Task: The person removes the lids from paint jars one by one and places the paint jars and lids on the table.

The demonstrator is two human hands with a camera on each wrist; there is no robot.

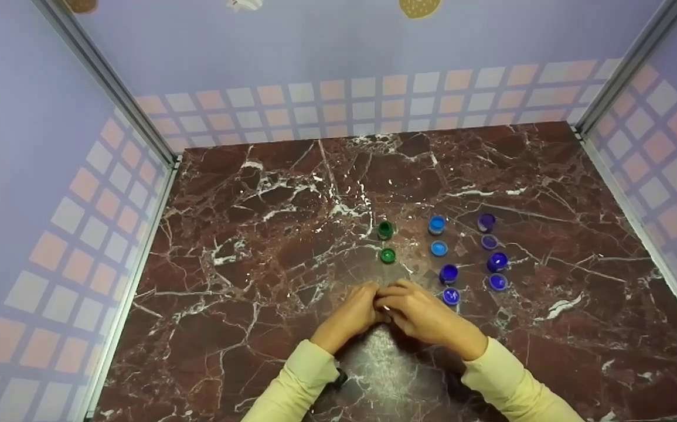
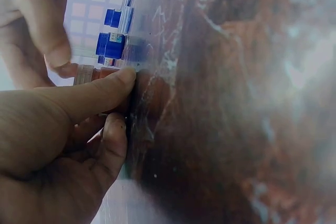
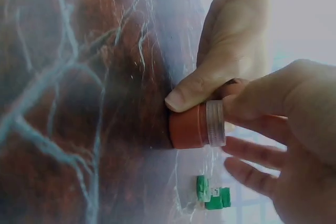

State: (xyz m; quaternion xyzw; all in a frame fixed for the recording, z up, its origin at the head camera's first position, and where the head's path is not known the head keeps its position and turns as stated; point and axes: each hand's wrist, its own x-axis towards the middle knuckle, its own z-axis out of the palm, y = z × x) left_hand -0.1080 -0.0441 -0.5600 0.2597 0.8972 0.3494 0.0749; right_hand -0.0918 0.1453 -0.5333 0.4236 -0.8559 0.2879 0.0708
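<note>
Currently, status at this frame:

Left hand [image 1: 350, 316]: lower centre of the head view, fingers curled; thumb and fingers pinch the small orange-brown paint pot [image 3: 193, 126].
Right hand [image 1: 426, 313]: touching the left one, fingertips pinched round the pot's clear ribbed neck [image 3: 215, 123]. Lid on or off: cannot tell.
Pot position: held between both hands, low over or on the marble tabletop [image 1: 268, 193], centre of the right wrist view; whether its base touches the surface is unclear.
Green pair: green pot [image 1: 385, 230] with its green cap [image 1: 387, 255] just below it, just above the hands in frame.
Blue set: light blue pot [image 1: 436, 224] and light blue cap [image 1: 439, 248], then dark blue pot [image 1: 448, 274] and dark blue cap [image 1: 451, 296], right of centre. That last cap sits just beside the right hand.
Purple column: purple pot [image 1: 486, 222] and three more small purple or blue pieces below it, further right.
Risk 1: open pots nearby; a wrist sweep could tip one and spill paint on the marble.
Risk 2: slip on the ribbed neck under twist, so the pot could pop out and tilt.
Hidden: head view hides the pot almost entirely behind the fingers.
Unclear: both wrist views are hazy, and the left wrist view shows only blurred blue pots at upper left.
</note>
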